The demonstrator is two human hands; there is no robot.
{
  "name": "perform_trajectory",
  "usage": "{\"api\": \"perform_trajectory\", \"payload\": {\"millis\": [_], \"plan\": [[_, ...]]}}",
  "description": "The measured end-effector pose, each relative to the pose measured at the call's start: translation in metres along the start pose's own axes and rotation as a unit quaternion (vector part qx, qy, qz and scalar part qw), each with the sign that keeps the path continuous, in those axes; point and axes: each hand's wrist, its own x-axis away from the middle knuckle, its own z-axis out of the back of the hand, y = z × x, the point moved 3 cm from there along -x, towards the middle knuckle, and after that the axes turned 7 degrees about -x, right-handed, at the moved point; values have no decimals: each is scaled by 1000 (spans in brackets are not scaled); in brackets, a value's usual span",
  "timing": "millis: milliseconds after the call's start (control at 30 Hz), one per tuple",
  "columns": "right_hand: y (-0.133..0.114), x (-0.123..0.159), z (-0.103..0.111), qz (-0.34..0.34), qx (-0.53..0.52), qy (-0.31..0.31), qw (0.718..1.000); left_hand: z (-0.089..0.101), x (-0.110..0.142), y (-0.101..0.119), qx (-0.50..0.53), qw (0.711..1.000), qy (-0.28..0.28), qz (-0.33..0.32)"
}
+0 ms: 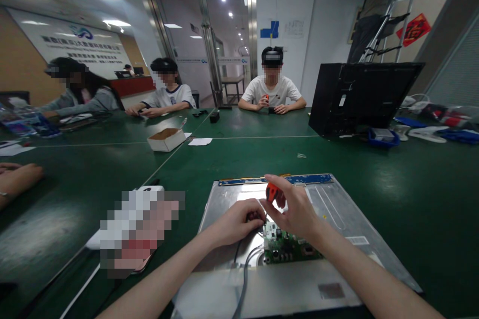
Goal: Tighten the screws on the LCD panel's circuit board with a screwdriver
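A metal-backed display panel [232,284] lies flat before me, with a green circuit board [286,246] on its middle. My right hand [294,207] is closed around the red and black handle of a screwdriver [272,192], above the board's far left corner. The screwdriver's shaft points down towards that corner; its tip is hard to make out. Fingers curled, my left hand [239,219] pinches close beside the shaft at the same corner. What lies between those fingertips is hidden. Grey cables [245,279] run from the board's left side towards me.
Left of the panel lie a phone [144,259] and a white device [149,190] with cables. Farther off stand an open white box [166,140], a black monitor [362,99] and a blue tray [383,138]. Several people sit around the green table [422,209]; a co-worker's hand [20,179] rests at the left.
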Motion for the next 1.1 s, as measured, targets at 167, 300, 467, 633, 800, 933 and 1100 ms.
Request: {"api": "perform_trajectory", "payload": {"millis": [167, 300, 467, 633, 800, 933, 1100], "plan": [[0, 0, 1, -1, 2, -4, 1000, 0, 1, 0, -8, 1000, 4, 7], [-2, 0, 2, -6, -17, -17, 1000, -1, 1, 0, -2, 1000, 4, -8], [-4, -1, 3, -8, -28, -25, 999, 0, 0, 1, 2, 1000, 4, -19], [-1, 1, 1, -12, -11, -15, 1000, 1, 0, 3, 6, 1000, 1, -21], [0, 1, 1, -2, -5, -5, 1000, 2, 0, 3, 9, 1000, -1, -18], [0, -1, 1, 5, 4, -13, 1000, 1, 0, 2, 9, 1000, -5, -19], [0, 0, 2, -5, -4, -17, 1000, 0, 1, 0, 2, 1000, 7, -5]]}}
